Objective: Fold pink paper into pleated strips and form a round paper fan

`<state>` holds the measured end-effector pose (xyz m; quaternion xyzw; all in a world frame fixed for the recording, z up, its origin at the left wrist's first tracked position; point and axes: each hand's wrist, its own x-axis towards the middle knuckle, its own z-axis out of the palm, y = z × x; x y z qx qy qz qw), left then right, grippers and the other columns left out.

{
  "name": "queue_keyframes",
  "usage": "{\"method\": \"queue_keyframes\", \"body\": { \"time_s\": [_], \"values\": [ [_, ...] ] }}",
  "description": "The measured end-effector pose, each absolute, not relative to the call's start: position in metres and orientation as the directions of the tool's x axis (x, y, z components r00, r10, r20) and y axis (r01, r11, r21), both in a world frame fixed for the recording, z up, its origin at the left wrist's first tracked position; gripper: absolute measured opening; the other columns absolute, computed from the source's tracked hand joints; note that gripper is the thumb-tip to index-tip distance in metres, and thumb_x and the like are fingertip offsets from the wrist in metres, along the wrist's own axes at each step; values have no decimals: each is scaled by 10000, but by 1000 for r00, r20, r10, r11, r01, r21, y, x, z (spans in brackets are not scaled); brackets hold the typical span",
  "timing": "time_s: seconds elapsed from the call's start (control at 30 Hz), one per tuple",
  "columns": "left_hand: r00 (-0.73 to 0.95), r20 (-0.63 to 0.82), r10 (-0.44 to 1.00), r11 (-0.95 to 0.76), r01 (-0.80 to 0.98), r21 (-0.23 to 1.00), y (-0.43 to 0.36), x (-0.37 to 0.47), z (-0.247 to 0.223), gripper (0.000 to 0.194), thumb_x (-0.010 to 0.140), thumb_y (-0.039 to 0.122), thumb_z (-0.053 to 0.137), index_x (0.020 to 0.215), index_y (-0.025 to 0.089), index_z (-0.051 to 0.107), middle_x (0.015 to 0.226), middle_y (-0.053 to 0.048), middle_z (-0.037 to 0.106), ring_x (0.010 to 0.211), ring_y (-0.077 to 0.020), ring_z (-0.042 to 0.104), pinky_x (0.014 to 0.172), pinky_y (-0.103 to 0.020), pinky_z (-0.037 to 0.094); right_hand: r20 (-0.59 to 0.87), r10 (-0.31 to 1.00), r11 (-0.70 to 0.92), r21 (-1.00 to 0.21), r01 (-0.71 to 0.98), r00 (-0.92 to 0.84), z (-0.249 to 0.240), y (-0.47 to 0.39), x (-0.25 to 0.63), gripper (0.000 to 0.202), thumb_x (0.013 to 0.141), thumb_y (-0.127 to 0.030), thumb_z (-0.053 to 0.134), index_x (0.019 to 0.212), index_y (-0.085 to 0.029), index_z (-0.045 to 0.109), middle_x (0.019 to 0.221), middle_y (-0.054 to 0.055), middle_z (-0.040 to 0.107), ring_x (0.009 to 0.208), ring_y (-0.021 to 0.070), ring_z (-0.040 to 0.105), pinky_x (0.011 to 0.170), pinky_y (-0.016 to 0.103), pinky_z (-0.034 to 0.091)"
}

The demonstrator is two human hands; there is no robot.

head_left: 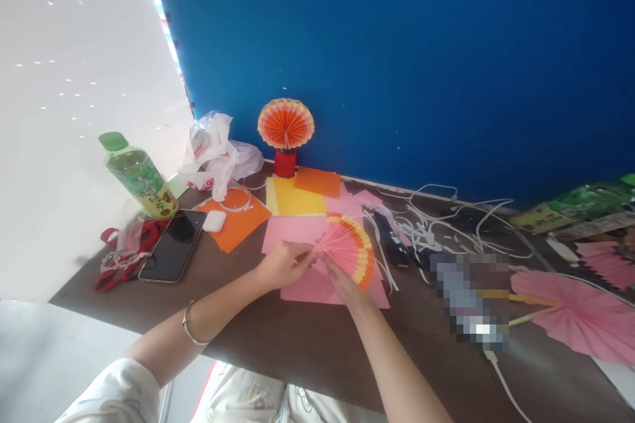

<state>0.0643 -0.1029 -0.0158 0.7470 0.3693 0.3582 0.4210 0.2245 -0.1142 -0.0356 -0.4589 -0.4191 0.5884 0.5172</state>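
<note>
Blue wall [397, 46]: one, behind the held fan [350, 244].
Surface [297, 344]: one, dark brown, below the held fan.
Pink sheets [307, 287]: overlapping, right under the held fan; a dragging forearm could shift them; number hidden by the overlap.
Large pink fan [590, 317]: well right of the held fan; one.
White plastic bag [213, 152]: beyond and left of the held fan; bunched, contents unclear; one visible.
Green bottles: one [141, 178] well left of the held fan, the other [570, 208] far right; a knock could topple the left one, and a leak would likely spoil paper; two.
Held fan: pink pleats edged in yellow and orange, between the two hands; if the pinch slackens, the folds' spring could splay the gathered end, and too hard a squeeze could crush the creases; one.
Hands: left [282, 264] pinching the held fan's gathered point, right [344, 284] gripping its near edge; two.
Round pleated fan [286, 123]: beyond the held fan, above a red container [285, 163]; one each.
Phone [173, 244]: left of the held fan; one.
White cables [479, 228]: right of and beyond the held fan; too tangled to count.
White case [215, 221]: left of the held fan; one.
</note>
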Motion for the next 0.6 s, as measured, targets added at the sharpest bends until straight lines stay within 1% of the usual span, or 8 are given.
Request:
{"method": "queue_keyframes", "body": {
  "time_s": [0.07,0.1,0.17,0.23,0.33,0.43,0.5,0.6],
  "values": [
    [493,124,861,-196,99,976,-101,65,-15,314,824,405,521,827,118,649,734,-70,673,667,-143,631,645,-248,506,-126,990,-137,-961,-241,-62,-35,-113,224,400,597,-422,739,947,-250,653,1008,38,651,1015,230,575,929,388,445],
    [522,78,849,-100,14,995,-100,65,-15,342,798,429,558,866,106,650,759,-84,680,676,-151,638,658,-264,517,-137,988,-152,-956,-250,-74,-33,-113,225,376,601,-434,732,921,-251,659,1004,31,655,1013,227,576,934,380,438],
    [590,16,807,64,-114,991,-97,65,-15,413,739,460,626,917,88,646,783,-107,688,675,-162,648,664,-290,530,-158,984,-175,-951,-255,-86,-30,-113,225,333,610,-454,717,873,-254,674,983,21,667,1014,224,575,951,372,420],
    [612,-34,790,161,-154,975,-95,66,-17,448,686,475,673,905,85,651,780,-114,693,650,-163,650,640,-291,533,-179,980,-197,-947,-256,-91,-26,-113,225,314,618,-453,710,859,-253,685,960,20,677,1012,225,575,954,372,412],
    [578,-94,811,218,-150,964,-93,67,-17,437,632,474,714,837,90,672,784,-109,700,643,-156,651,635,-277,530,-204,975,-219,-940,-262,-84,-20,-116,224,313,621,-423,720,874,-240,694,939,28,684,1007,229,579,930,377,428],
    [530,-126,839,246,-162,956,-91,67,-18,410,611,447,736,817,96,689,775,-91,703,672,-156,653,687,-282,528,-209,975,-223,-938,-265,-81,-18,-117,222,295,641,-410,717,866,-221,699,920,33,687,987,231,591,900,377,453],
    [506,-136,852,260,-183,948,-89,66,-19,385,608,420,747,814,100,694,762,-79,703,690,-156,655,716,-285,525,-185,981,-196,-943,-268,-64,-19,-116,221,284,650,-392,717,869,-213,698,923,32,687,966,227,601,891,379,463],
    [480,-154,864,287,-218,933,-87,65,-23,349,602,388,761,785,99,692,737,-71,699,708,-157,656,740,-288,522,-120,993,-110,-957,-270,19,-23,-114,221,309,644,-355,731,916,-215,688,979,27,681,977,217,602,923,383,448]
  ]
}}
